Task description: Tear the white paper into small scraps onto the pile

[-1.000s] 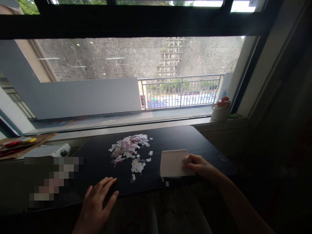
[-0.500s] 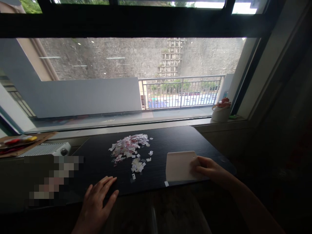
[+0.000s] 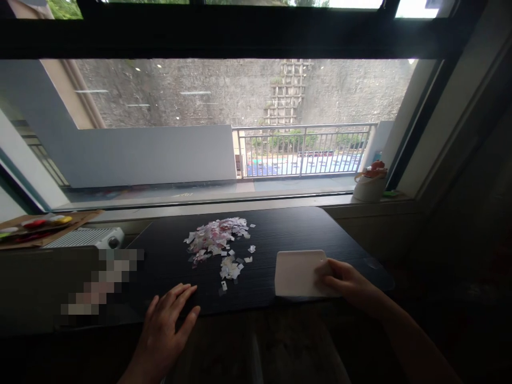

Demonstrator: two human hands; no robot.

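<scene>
My right hand (image 3: 344,280) grips the right side of a flat white scraper (image 3: 298,272), which has rounded upper corners and a small hole near its upper right. Its lower edge is at the table's near edge. To the left, my left hand (image 3: 170,309) rests at the near edge of the dark table (image 3: 280,229), fingers spread, holding nothing. Beyond it lies a heap of small cut paper scraps (image 3: 218,234), white and pinkish. A smaller cluster of paper scraps (image 3: 231,268) sits in front of the heap, with a few loose pieces around it.
At the left stands a white ribbed appliance (image 3: 90,238) with a dark knob, and cardboard (image 3: 90,216) with colourful items above it. A white pot (image 3: 368,188) stands on the windowsill (image 3: 280,201) at the back right. The large window spans the far side.
A small paper piece at the table's near edge, by the scraper's lower left corner, is gone from there. The whole view has shifted slightly; both hands keep nearly the same places.
</scene>
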